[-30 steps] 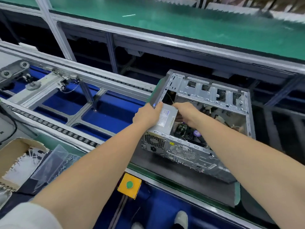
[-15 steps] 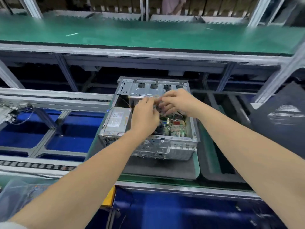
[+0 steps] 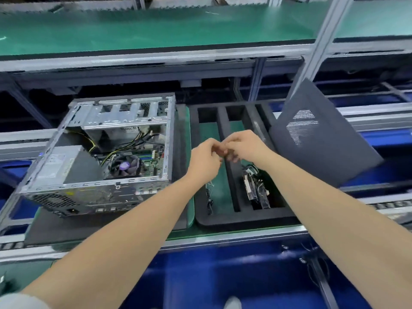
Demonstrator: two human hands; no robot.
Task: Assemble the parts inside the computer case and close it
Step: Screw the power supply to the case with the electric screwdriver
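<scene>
Open computer case (image 3: 100, 192) lay on its side at left, holding the power supply (image 3: 60, 163), a cooling fan (image 3: 124, 167), the motherboard (image 3: 153, 161) and loose cables (image 3: 133, 143). Just beside it, a black foam tray (image 3: 245, 217) held wired parts (image 3: 256, 190) in one slot. Above the tray, left hand (image 3: 204, 160) and right hand (image 3: 245, 146) met with curled fingers, fingertips touching; whether they pinched anything could not be told. Side panel (image 3: 323, 139) leaned at right.

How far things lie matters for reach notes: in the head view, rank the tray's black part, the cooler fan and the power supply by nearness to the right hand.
1. black part: in the foam tray, just under the right hand.
2. cooler fan: to the left, inside the case.
3. power supply: farthest left, in the case's corner.
</scene>
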